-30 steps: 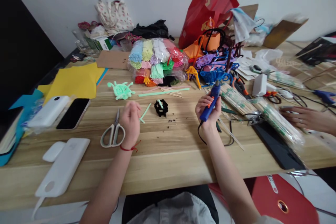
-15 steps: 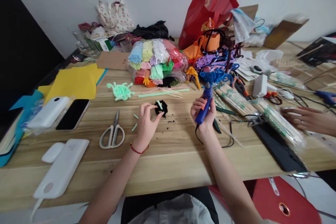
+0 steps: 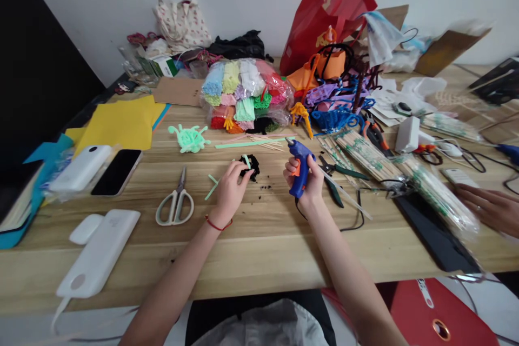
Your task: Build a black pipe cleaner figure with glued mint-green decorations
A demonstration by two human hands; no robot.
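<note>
My left hand [image 3: 228, 190] pinches a small black pipe-cleaner piece [image 3: 250, 165] with a mint green bit on it, resting on the wooden table [image 3: 259, 232]. My right hand [image 3: 305, 179] grips a blue glue gun [image 3: 299, 163] with an orange trigger, its nozzle tilted up and left, just right of the black piece. Two short mint green cut pieces [image 3: 211, 186] lie beside my left hand. Grey-handled scissors [image 3: 175, 203] lie further left.
A mint green pipe-cleaner figure [image 3: 188, 138], a bag of coloured pipe cleaners [image 3: 243, 94], a red bag [image 3: 326, 8], bundles of wooden sticks [image 3: 405, 173], pliers [image 3: 333, 175], a phone [image 3: 117, 171] and white power banks [image 3: 99, 251] lie around. Another person's hand [image 3: 484, 206] rests at right.
My left hand moved from beside the scissors to the black piece and pinched it. My right hand brought the glue gun left and lower, tilting its nozzle toward the piece.
</note>
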